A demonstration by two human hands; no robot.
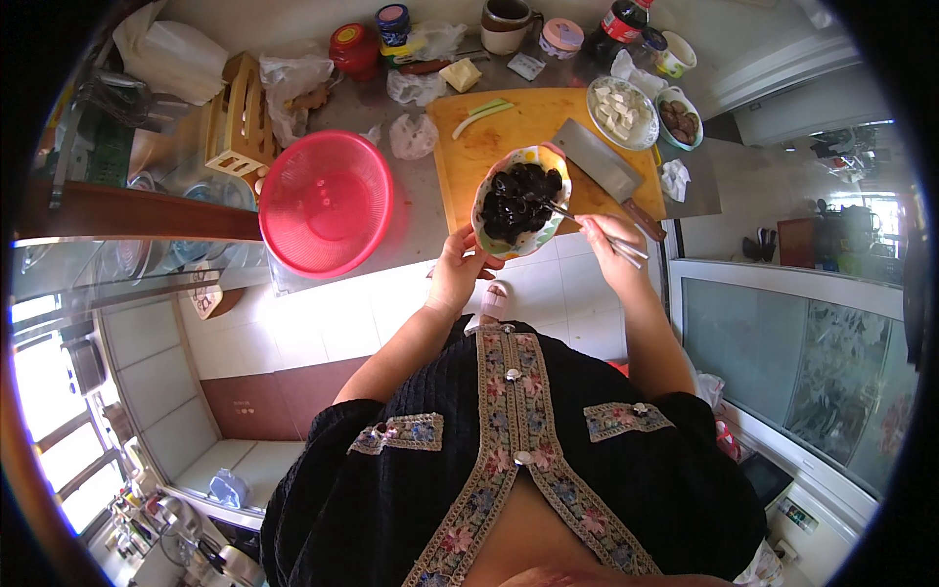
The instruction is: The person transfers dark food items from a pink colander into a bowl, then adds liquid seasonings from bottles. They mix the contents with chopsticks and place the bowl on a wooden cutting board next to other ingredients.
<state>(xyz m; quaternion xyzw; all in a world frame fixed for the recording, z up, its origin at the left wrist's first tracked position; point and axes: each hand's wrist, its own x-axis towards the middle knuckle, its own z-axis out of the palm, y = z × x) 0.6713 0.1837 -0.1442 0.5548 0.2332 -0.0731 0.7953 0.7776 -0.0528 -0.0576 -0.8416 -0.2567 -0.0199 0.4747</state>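
My left hand [461, 268] grips the near left rim of a patterned bowl [544, 238], tilted a little over the near edge of a wooden cutting board [458, 172]. Dark, glossy pieces that look like wood ear fungus [522, 194] fill the bowl. In my right hand [610, 249] is a pair of metal chopsticks [583, 223], their tips among the dark pieces. A cleaver [598, 160] lies on the board, right of the bowl. Green onion pieces [482, 116] lie at the board's back left. A plate of white cubes, perhaps tofu [620, 110], rests over its back right corner.
A red plastic basket [326, 204] stands left of the board at the counter's edge. Behind it are a wooden rack [238, 121] and plastic bags. Jars, a brown mug [506, 28] and a cola bottle [623, 28] line the wall. A bowl of brown items [679, 121] stands at the right.
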